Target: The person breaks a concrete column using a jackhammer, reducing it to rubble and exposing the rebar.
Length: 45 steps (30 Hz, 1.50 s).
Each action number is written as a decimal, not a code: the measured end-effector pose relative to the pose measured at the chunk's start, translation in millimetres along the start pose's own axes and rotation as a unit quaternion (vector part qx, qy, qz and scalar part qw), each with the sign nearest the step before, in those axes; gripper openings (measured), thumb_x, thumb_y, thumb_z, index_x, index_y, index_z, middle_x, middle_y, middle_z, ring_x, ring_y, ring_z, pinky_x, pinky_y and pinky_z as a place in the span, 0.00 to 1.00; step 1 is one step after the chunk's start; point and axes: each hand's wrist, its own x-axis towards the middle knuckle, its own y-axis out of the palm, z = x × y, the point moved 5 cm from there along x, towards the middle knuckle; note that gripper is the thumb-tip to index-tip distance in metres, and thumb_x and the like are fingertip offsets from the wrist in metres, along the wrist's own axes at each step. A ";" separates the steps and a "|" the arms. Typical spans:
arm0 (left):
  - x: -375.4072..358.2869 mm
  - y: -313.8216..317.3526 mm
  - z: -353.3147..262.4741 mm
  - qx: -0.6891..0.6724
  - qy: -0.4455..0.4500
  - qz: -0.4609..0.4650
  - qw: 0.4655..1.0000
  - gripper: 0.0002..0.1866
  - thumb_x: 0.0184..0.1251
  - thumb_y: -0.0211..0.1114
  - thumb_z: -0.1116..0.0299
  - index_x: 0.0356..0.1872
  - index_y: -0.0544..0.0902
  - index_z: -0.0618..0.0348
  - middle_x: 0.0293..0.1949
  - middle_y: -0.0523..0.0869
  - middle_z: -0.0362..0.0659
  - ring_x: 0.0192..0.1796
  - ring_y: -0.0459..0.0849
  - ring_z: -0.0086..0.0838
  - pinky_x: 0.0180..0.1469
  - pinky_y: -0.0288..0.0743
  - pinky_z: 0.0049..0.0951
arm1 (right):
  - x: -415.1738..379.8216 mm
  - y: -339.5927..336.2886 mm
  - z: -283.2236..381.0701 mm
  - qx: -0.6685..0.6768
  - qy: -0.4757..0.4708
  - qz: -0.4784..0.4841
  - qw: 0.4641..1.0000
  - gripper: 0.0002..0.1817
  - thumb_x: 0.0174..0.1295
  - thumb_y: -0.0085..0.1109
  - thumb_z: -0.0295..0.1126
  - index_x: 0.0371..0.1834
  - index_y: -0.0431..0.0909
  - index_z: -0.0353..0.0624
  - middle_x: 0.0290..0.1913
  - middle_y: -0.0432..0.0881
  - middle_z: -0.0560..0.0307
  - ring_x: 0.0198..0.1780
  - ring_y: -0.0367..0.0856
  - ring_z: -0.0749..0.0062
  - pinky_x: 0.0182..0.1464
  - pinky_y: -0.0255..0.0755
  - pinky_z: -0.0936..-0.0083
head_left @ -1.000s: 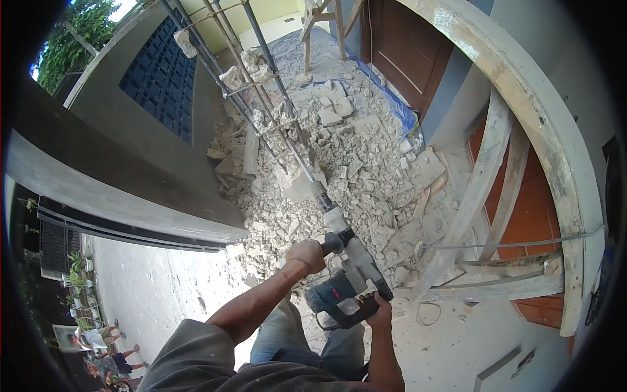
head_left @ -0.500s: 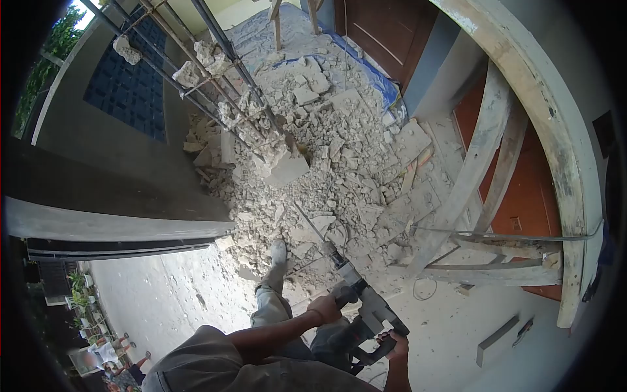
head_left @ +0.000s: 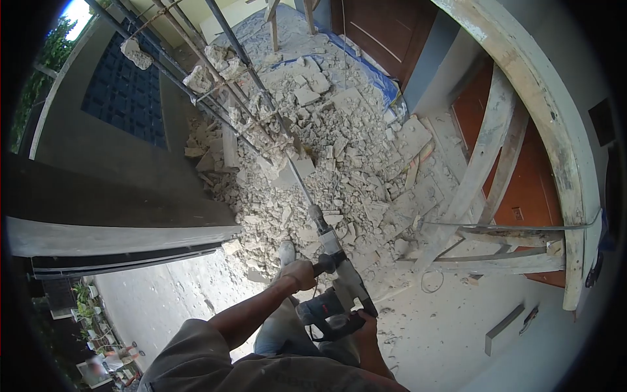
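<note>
A grey and black demolition hammer (head_left: 347, 282) slants up and forward from my body. My left hand (head_left: 300, 275) is wrapped round its black side handle. At the tool's back end, my right hand (head_left: 366, 326) grips the rear handle. The long chisel bit (head_left: 300, 181) reaches to the broken concrete stump (head_left: 292, 172) of a column; whether its tip touches the concrete is too small to tell. Bare steel rebars (head_left: 225, 81) rise from the stump, with ragged concrete lumps (head_left: 199, 79) clinging to them.
Broken concrete rubble (head_left: 353, 153) covers the floor around the stump. A dark wall (head_left: 117, 189) stands at left, and wooden props (head_left: 483, 150) lean at right before an orange-red panel (head_left: 522, 189). A blue tarp (head_left: 385, 91) lies at the back. People show at lower left.
The demolition hammer has moved forward and up, both hands with it. Its bit has gone from over the loose rubble to the concrete stump.
</note>
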 end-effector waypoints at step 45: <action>28.6 -37.7 63.1 -0.057 0.027 -0.006 0.998 0.14 0.54 0.66 0.68 0.42 0.90 0.57 0.44 0.90 0.51 0.50 0.89 0.43 0.51 0.83 0.40 | 66.6 66.8 -39.6 -0.069 0.048 0.015 0.996 0.06 0.58 0.53 0.32 0.27 0.74 0.44 0.26 0.75 0.54 0.30 0.75 0.59 0.42 0.73 0.58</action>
